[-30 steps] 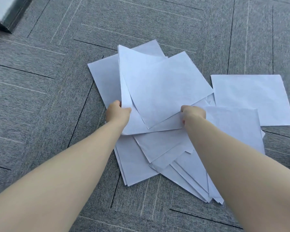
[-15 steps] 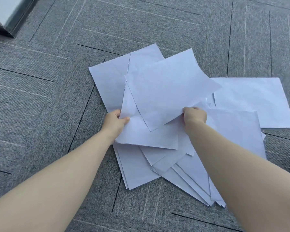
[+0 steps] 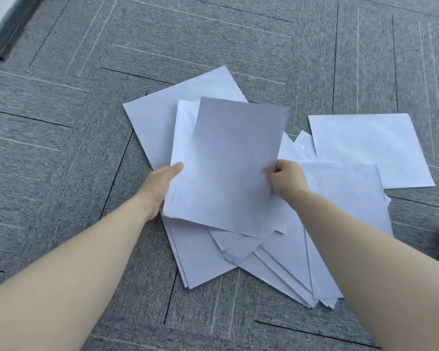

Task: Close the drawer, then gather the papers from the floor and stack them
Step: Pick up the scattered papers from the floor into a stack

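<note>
Here, left hand (image 3: 160,183) and right hand (image 3: 287,178) pinching held sheets (image 3: 226,168) between them, above scattered papers (image 3: 340,198)

Your left hand (image 3: 160,184) grips the left edge of the held sheets (image 3: 226,168), your right hand (image 3: 287,179) the right edge, and those sheets tilt up above the loose pile (image 3: 251,254) on the carpet (image 3: 61,148). Behind them, 1 sheet (image 3: 162,110) lies flat. To your right, 1 separate sheet (image 3: 370,148) lies beside the pile. A cabinet corner (image 3: 8,21) stands far left, behind everything.
</note>
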Tool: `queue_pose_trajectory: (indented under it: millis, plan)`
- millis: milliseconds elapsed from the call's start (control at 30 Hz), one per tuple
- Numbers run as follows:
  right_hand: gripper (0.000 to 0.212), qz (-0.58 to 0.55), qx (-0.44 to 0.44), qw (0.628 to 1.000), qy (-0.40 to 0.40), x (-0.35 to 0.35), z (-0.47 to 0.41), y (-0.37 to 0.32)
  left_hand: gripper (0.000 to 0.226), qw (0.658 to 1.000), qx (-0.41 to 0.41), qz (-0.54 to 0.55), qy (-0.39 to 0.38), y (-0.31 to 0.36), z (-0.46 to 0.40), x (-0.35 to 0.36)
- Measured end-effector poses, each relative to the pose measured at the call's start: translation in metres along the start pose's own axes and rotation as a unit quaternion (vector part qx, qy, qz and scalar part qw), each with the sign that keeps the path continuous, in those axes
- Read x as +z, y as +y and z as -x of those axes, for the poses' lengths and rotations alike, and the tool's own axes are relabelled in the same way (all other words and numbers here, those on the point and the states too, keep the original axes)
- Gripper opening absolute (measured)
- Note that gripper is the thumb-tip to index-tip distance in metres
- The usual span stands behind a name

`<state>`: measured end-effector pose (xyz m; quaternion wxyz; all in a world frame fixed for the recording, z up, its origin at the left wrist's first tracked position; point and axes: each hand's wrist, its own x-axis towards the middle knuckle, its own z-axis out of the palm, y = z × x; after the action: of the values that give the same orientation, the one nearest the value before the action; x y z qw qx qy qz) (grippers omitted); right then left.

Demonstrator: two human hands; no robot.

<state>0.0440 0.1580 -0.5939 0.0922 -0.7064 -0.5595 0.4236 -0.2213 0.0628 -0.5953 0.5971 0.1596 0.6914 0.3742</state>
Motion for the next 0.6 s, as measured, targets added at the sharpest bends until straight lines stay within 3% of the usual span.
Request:
queue_pose_trajectory:
  millis: [100,200,400,600]
  plan:
    - [0.02,0.012,-0.023,0.999,-0.019,0.003,0.005,-0.006,0.022,0.993,0.044,-0.112,0.001,-0.006,0.002,0.011]
    - [0.011,-0.001,-0.001,1.0,-0.003,-0.005,0.004,-0.004,0.016,0.99,0.059,-0.127,0.018,-0.01,0.009,0.022]
    - [0.038,0.065,0.078,0.991,0.093,-0.056,0.005,0.042,0.016,0.995,0.052,-0.081,0.028,-0.014,0.009,0.026]
    - [0.073,0.173,0.198,0.957,0.124,-0.105,0.028,0.091,0.025,0.998,0.04,-0.046,0.018,-0.019,0.002,0.034]
